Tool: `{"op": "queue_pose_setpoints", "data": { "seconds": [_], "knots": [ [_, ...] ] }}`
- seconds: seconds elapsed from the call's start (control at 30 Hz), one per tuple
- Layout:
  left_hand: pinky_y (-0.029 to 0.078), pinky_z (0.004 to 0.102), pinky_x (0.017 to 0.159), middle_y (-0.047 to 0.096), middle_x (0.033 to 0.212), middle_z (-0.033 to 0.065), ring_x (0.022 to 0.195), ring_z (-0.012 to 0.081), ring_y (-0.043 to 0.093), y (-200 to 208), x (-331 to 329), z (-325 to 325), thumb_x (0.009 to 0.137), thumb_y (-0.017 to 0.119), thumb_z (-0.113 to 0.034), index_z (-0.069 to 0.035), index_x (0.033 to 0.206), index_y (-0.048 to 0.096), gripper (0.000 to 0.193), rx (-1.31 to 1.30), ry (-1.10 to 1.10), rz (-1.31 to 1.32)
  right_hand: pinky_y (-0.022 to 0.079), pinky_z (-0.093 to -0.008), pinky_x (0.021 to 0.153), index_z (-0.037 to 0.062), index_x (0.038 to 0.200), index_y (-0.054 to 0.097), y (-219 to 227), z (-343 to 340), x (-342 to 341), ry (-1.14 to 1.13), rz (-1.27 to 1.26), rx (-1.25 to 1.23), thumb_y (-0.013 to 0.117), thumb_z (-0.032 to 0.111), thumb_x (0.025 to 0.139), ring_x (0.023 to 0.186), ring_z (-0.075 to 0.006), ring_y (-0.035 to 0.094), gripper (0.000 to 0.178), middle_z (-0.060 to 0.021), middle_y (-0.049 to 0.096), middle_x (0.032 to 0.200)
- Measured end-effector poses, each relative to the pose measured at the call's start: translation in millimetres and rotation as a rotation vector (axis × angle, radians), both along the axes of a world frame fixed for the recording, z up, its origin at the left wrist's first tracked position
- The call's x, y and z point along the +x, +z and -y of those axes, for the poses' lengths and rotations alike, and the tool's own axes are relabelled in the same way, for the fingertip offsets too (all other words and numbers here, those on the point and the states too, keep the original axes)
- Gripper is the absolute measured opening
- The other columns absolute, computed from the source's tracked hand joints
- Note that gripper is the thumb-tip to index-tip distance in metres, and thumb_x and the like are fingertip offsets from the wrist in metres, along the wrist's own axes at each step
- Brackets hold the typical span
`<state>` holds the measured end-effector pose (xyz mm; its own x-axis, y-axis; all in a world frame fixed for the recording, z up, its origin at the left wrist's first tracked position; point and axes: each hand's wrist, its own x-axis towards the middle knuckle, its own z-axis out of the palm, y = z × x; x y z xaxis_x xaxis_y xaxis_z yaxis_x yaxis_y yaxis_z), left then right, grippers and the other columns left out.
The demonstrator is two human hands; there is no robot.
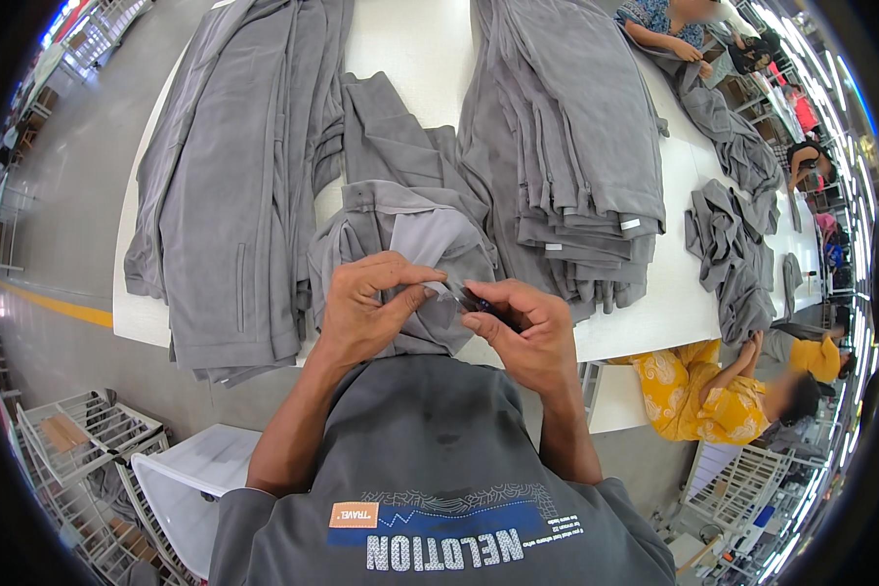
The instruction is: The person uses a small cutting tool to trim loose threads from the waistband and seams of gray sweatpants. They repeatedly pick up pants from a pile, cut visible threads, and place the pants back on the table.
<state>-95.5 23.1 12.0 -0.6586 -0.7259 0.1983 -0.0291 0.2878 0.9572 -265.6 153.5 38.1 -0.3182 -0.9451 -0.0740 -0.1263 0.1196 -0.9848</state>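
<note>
A small whitish label point(443, 291) is pinched between the thumb and forefinger of my left hand point(371, 298). My right hand point(527, 327) is closed around dark-handled thread snips point(486, 305), partly hidden by the fingers, with the tip close to the label. Just beyond both hands lies a bunched pair of grey trousers point(371, 220) with its pale lining turned out. I cannot make out whether the label is attached to the trousers.
Stacks of grey trousers lie on the white table, one at left point(227, 195) and one at right point(596, 127). Loose grey garments point(728, 254) lie farther right. A person in yellow point(689, 391) works at the right side. A white plastic bin point(181, 469) stands at lower left.
</note>
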Motion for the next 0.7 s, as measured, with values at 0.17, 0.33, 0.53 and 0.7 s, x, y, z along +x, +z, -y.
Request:
{"op": "queue_pose_setpoints", "data": {
  "seconds": [0.17, 0.33, 0.53, 0.7],
  "knots": [
    [0.043, 0.0302, 0.064, 0.064, 0.073, 0.0057, 0.067, 0.0165, 0.058, 0.7, -0.7, 0.3, 0.074, 0.072, 0.007, -0.005, 0.097, 0.076, 0.026, -0.083, -0.003, -0.017, 0.048, -0.0207, 0.073, -0.0017, 0.113, 0.07, 11.4, 0.1, -0.7, 0.043, -0.177, 0.014, 0.078, 0.003, 0.083, 0.083, -0.0056, 0.061, 0.032, -0.0046, 0.069, 0.093],
    [0.044, 0.0311, 0.072, 0.065, 0.075, 0.0039, 0.073, 0.0201, 0.06, 3.0, 1.2, 4.2, 0.073, 0.073, 0.005, -0.008, 0.095, 0.077, 0.026, -0.195, -0.055, 0.027, 0.049, -0.0243, 0.068, -0.0019, 0.11, 0.07, 11.9, -2.8, -1.9, 0.068, -0.157, 0.063, 0.079, 0.005, 0.081, 0.076, -0.0107, 0.062, 0.032, -0.0087, 0.07, 0.09],
    [0.045, 0.0305, 0.071, 0.066, 0.078, 0.003, 0.076, 0.0187, 0.059, 2.1, 3.0, 5.8, 0.072, 0.071, 0.007, -0.009, 0.097, 0.078, 0.03, -0.238, -0.104, 0.054, 0.049, -0.0268, 0.066, -0.0016, 0.108, 0.07, 12.2, -3.8, -3.0, 0.093, -0.166, 0.06, 0.079, 0.007, 0.08, 0.073, -0.015, 0.064, 0.03, -0.0119, 0.071, 0.09],
    [0.045, 0.0306, 0.071, 0.066, 0.079, 0.0029, 0.077, 0.0185, 0.058, 1.8, 2.9, 6.3, 0.07, 0.071, 0.008, -0.009, 0.098, 0.078, 0.034, -0.237, -0.13, 0.069, 0.046, -0.0223, 0.066, -0.0033, 0.11, 0.07, 13.7, -3.2, -4.3, 0.14, -0.184, 0.081, 0.08, 0.007, 0.081, 0.075, -0.0068, 0.058, 0.033, -0.0063, 0.07, 0.091]
  ]
}}
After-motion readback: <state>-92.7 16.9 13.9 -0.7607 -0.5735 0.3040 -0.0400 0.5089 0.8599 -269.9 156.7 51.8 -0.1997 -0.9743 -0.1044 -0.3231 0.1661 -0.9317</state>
